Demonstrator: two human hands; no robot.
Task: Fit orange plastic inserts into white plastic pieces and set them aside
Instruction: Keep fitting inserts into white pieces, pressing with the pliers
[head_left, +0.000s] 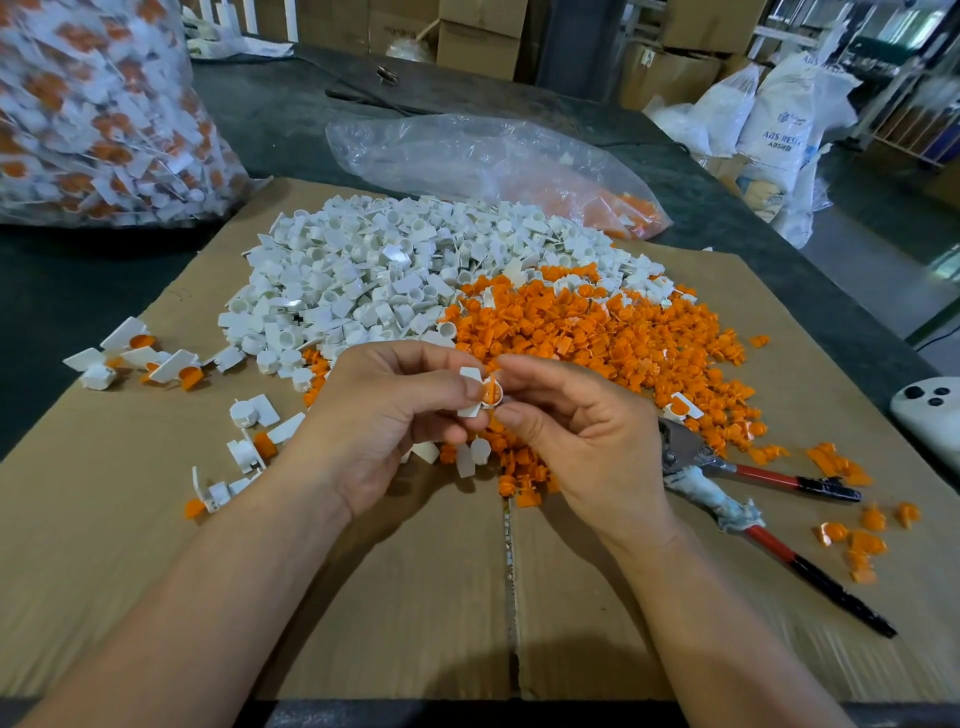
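Observation:
My left hand (395, 415) pinches a white plastic piece (471, 392) by its flat tab, just above the cardboard. My right hand (576, 421) meets it from the right, its fingertips on an orange insert (491, 392) seated in the piece's round cup. Behind the hands lies a heap of white pieces (395, 275), and to its right a heap of orange inserts (613, 338). Several white pieces with orange inserts in them (150, 358) lie at the left of the cardboard.
A cardboard sheet (415, 597) covers the dark table. Red-handled pliers (753, 493) lie at the right. A clear bag of assembled pieces (98, 119) stands back left, a clear bag with orange inserts (498, 166) lies behind the heaps. A white device (930, 410) sits at the right edge.

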